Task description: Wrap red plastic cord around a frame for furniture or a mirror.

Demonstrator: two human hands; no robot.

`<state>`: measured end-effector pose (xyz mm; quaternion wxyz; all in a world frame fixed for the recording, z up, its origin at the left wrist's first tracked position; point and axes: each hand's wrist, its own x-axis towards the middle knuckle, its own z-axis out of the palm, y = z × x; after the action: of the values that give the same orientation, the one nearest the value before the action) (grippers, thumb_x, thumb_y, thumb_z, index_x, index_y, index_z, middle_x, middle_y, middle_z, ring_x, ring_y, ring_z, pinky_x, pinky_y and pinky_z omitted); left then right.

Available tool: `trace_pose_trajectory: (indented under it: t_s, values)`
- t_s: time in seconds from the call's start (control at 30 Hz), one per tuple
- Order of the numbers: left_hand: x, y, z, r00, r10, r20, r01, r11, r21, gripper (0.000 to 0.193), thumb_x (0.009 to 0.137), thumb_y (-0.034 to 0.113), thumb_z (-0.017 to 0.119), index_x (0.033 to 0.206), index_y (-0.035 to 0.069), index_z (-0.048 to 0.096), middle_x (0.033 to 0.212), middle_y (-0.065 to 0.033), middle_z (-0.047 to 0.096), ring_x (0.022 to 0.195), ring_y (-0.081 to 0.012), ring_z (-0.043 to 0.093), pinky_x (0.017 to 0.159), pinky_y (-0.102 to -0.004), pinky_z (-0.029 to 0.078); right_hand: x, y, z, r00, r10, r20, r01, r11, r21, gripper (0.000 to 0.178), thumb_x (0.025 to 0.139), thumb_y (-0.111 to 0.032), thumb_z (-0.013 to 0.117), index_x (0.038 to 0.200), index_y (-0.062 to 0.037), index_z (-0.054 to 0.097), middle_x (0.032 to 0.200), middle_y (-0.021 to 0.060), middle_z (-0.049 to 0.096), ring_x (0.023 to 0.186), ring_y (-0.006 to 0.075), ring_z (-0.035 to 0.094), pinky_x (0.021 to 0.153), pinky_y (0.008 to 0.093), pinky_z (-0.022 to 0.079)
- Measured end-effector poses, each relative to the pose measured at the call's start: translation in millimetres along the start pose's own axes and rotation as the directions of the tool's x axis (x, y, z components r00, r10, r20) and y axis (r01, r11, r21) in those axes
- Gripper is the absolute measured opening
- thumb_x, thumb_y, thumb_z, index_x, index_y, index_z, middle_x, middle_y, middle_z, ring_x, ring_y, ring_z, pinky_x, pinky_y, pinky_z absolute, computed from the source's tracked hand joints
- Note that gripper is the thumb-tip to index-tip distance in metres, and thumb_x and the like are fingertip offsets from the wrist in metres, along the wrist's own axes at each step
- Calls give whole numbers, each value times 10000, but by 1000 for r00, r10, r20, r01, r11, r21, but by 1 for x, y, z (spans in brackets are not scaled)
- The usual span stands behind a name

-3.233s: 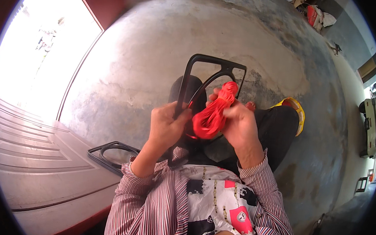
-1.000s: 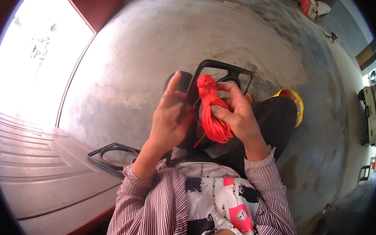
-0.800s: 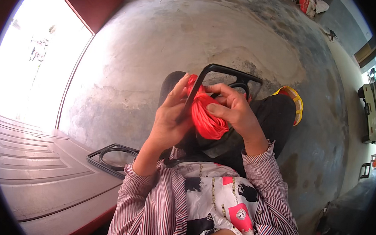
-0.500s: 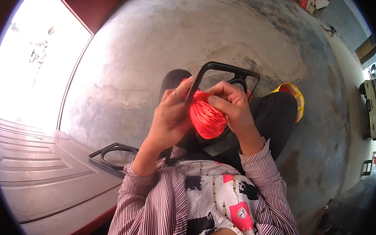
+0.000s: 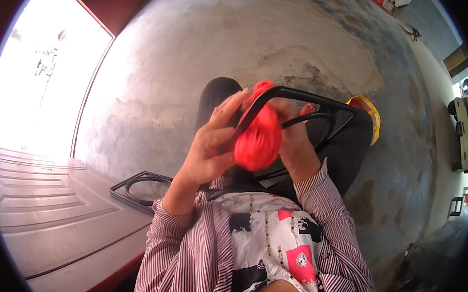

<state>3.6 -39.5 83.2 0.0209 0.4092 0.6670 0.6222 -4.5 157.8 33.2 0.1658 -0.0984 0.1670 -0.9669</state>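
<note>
My left hand is closed on the side bar of a black frame, its thumb close to a bundle of red cord. The bundle hangs against that bar, blurred by motion, and some red shows above the bar as well. Behind the frame and the bundle is my right hand; its fingers are hidden and smeared, so its grip does not show. A curved black tube runs inside the frame.
Another black frame lies to my left on a panelled, door-like surface. My dark-trousered knees are under the work. A yellow-rimmed thing is beyond my right knee. Grey concrete floor spreads ahead, with a bright doorway at left.
The black frame has shifted right and tilted down at its right end. My right hand has gone from pinching cord in front to behind the frame. Red now shows above the bar.
</note>
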Motion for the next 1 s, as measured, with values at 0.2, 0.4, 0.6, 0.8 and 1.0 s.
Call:
trace_pose_trajectory:
  t_s: [0.2,0.4,0.6,0.8,1.0]
  values:
    - [-17,-10,-10,984,-91,-150,102,992,69,208,628,87,681,798,-34,684,1512,-242,392,1452,-407,280,1164,-469,214,-33,-11,-38,856,-345,-386,41,788,-614,233,881,-195,672,1044,-29,653,1085,78,675,977,178,640,899,309,491]
    - [-22,-18,-17,936,-271,-224,264,963,-64,170,755,71,765,889,-20,714,1332,-178,549,1212,-233,514,976,-332,425,-81,-17,11,938,-338,-74,179,657,-732,470,802,-396,690,1114,-50,628,1291,189,574,1219,269,542,1015,395,412]
    - [-27,-24,-26,845,-467,-259,434,883,-179,147,765,46,697,897,-14,676,1024,-76,631,874,-160,619,765,-295,498,-105,-63,41,853,-178,490,304,934,-190,485,968,-544,506,1078,-77,433,850,133,672,822,297,682,998,501,408]
    - [-29,-24,-27,832,-499,-243,385,834,-395,150,798,72,711,906,-18,660,964,-89,640,748,-173,641,726,-307,519,-133,-85,49,868,-232,438,290,954,-70,396,1029,-443,452,1109,-60,393,664,79,641,523,218,638,701,384,509]
    - [-26,-20,-24,802,-563,-197,463,796,-391,144,834,71,687,914,-45,657,809,-107,673,699,-179,662,675,-308,549,-131,-66,59,885,-458,87,466,876,-129,385,999,-403,540,1117,-67,395,687,6,500,539,137,493,590,327,416]
